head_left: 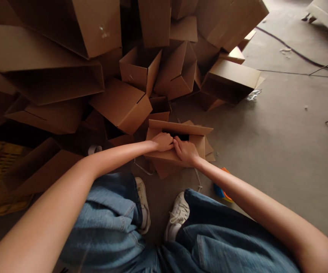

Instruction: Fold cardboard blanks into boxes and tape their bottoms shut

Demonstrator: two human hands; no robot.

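Note:
On the floor before my feet stands a small cardboard box (197, 146), its far flap (181, 127) raised and a dark opening showing behind my hands. My left hand (164, 141) rests at the box's near top edge with its fingers curled over the cardboard. Touching it, my right hand (186, 151) has its fingers pressed together on the same edge. The fingertips of both hands meet near the middle. Flat cardboard pieces (164, 169) lie under the box.
A heap of open cardboard boxes (121, 104) rises at the back and left. A yellow plastic crate (7, 206) sits at far left, and a white roll (95, 149) lies beside my left forearm. An orange and blue object (219, 190) is partly hidden by my right forearm. Cables (294, 49) cross the floor.

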